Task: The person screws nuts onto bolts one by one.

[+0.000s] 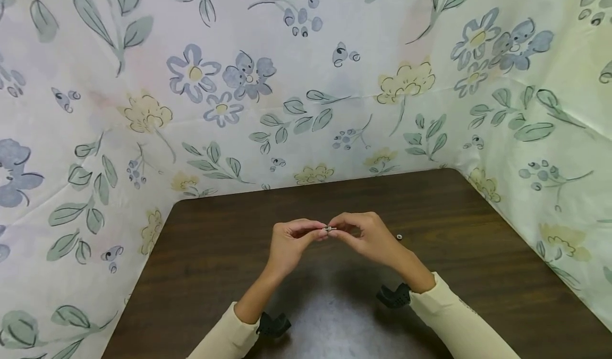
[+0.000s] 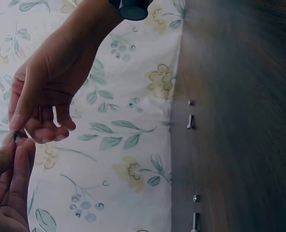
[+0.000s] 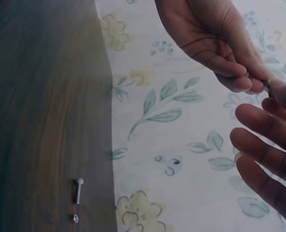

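My left hand (image 1: 289, 245) and right hand (image 1: 370, 237) meet fingertip to fingertip above the table. Between them is a small metal bolt (image 1: 333, 228), its shank pointing right, with what looks like a nut (image 1: 329, 229) on it. The left thumb and finger pinch the bolt's left end, whose head they cover. At the nut are the right thumb and index fingertips. In the right wrist view the right hand's other fingers (image 3: 261, 166) are spread apart. Fingertips mostly hide the held pieces in both wrist views.
A loose nut (image 1: 399, 237) lies on the dark wooden table (image 1: 229, 226), right of the right hand. In the left wrist view, two bolts (image 2: 191, 122) and two nuts (image 2: 196, 198) lie in a row. Floral cloth (image 1: 306, 83) stands behind and beside the table.
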Action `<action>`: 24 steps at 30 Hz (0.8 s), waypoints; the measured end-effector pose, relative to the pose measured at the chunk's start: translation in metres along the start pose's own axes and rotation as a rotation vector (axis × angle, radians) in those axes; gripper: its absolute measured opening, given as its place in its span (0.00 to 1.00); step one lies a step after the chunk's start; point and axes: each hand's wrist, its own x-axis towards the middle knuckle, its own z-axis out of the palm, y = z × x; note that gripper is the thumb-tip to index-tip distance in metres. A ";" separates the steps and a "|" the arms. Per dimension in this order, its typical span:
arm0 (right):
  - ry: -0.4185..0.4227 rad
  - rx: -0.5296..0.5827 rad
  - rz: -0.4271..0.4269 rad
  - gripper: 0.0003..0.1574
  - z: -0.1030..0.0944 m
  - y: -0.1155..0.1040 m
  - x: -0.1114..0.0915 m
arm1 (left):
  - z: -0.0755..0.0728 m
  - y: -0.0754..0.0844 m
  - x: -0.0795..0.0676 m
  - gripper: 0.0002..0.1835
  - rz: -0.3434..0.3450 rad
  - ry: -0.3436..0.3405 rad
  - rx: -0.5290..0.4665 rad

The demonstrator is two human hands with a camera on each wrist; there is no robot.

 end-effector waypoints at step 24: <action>-0.002 -0.024 -0.024 0.08 0.000 0.000 -0.002 | 0.003 -0.001 -0.002 0.05 0.002 -0.002 -0.007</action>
